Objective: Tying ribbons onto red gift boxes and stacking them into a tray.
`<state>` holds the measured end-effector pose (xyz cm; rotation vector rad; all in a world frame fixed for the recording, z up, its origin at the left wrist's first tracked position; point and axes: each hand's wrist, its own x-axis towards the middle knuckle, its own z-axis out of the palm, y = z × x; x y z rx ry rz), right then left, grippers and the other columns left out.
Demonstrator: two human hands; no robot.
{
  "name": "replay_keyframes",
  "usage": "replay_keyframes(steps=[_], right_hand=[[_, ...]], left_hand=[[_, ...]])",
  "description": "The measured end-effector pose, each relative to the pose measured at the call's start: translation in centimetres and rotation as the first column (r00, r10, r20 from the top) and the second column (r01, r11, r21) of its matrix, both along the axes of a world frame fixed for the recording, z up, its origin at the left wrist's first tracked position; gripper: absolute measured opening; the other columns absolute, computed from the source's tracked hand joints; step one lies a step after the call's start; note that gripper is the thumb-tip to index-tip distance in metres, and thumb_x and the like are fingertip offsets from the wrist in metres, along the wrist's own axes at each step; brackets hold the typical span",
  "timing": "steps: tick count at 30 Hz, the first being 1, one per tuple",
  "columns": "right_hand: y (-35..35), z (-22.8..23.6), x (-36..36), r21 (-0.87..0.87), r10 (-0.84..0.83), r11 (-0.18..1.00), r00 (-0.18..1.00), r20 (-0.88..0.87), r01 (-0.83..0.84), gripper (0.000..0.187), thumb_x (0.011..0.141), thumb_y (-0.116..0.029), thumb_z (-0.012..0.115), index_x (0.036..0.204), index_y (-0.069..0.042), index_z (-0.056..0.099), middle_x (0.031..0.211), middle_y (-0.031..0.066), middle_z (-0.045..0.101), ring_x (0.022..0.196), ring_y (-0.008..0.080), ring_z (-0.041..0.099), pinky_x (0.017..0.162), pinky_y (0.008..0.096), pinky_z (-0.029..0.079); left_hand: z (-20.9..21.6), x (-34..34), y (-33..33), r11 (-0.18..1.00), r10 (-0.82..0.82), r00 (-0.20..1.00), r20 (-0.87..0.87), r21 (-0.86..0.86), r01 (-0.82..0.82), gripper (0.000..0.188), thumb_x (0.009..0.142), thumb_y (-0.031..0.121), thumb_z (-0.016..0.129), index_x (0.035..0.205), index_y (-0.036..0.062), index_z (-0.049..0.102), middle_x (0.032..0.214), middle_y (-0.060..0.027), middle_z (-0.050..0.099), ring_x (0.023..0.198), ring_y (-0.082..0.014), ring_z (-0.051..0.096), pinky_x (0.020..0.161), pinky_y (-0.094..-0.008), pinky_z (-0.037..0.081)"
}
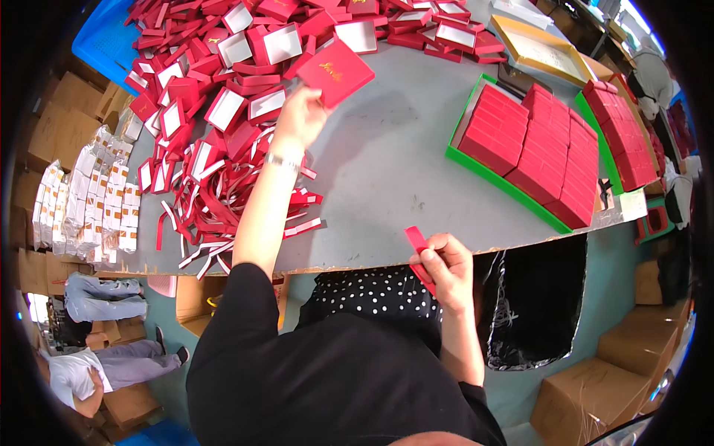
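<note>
A red box lid [335,72] is being held up over the grey table [387,171], pinched at its lower edge by the left hand [299,119], just beside the big heap of red boxes and lids [223,82]. The right hand [445,267] is gripping a narrow red strip [419,249] at the table's near edge. Loose red ribbons [216,215] are lying beneath the left forearm. Finished red boxes are sitting packed in a green tray [476,167] to the right, well apart.

Box pile [223,97] lies left of stacked trays [535,141] on table [394,171].
</note>
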<state>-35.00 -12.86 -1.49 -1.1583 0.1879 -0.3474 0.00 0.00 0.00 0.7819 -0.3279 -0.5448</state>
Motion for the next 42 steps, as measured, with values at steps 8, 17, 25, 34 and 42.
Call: replay_keyframes(steps=[8,17,25,34,42], right_hand=[[-0.7,0.0,-0.1,0.143,-0.032,0.989,0.999,0.016,0.029,0.008,0.090,-0.009,0.055,0.083,-0.003,0.054,0.075,0.0048,0.063,0.068,0.0089,0.058,0.067,0.0235,0.046],[0.0,1.4,-0.2,0.149,-0.234,0.964,0.968,0.088,0.219,0.009,0.090,-0.009,0.055,0.093,-0.002,0.055,0.091,0.0084,0.062,0.084,0.0155,0.060,0.082,0.0301,0.046],[-2.1,2.6,-1.1,0.022,-0.077,0.997,0.994,0.083,0.076,0.015,0.090,-0.016,0.057,0.081,-0.004,0.053,0.074,0.0026,0.059,0.059,0.0037,0.042,0.054,0.0183,0.034],[-2.8,7.8,-1.3,-0.387,0.286,0.812,0.876,-0.389,-0.437,0.022,0.083,-0.015,0.063,0.068,-0.002,0.053,0.059,-0.0030,0.049,0.055,0.0031,0.040,0.049,0.0213,0.031],[-2.3,6.2,-1.3,-0.440,0.253,0.774,0.860,-0.444,-0.455,0.026,0.079,-0.021,0.067,0.067,0.000,0.058,0.052,0.0012,0.048,0.049,0.0073,0.041,0.046,0.0262,0.032]], left_hand=[[1.0,-12.0,3.1,0.979,-0.203,0.973,-0.112,0.009,0.205,0.048,0.068,0.003,0.048,0.115,0.0026,0.052,0.112,-0.0089,0.058,0.106,-0.0224,0.054,0.097,-0.0358,0.041],[1.3,-16.6,1.7,0.980,-0.161,0.987,0.026,0.125,0.156,0.028,0.087,0.018,0.062,0.110,0.0021,0.057,0.105,-0.0076,0.063,0.094,-0.0166,0.061,0.085,-0.0321,0.049],[4.1,-21.9,1.7,0.697,-0.484,0.771,0.414,0.716,0.053,0.019,0.078,0.010,0.070,0.087,0.0019,0.056,0.077,0.0027,0.057,0.073,-0.0023,0.052,0.065,-0.0201,0.044],[8.4,-23.6,2.3,0.381,-0.796,0.546,0.260,0.917,0.118,0.020,0.070,0.013,0.069,0.082,0.0000,0.060,0.064,-0.0083,0.060,0.058,-0.0143,0.058,0.056,-0.0284,0.045],[6.8,-24.6,2.4,0.381,-0.821,0.476,0.315,0.923,0.047,0.021,0.069,0.012,0.072,0.080,-0.0005,0.059,0.064,-0.0046,0.057,0.057,-0.0088,0.052,0.054,-0.0249,0.042]])
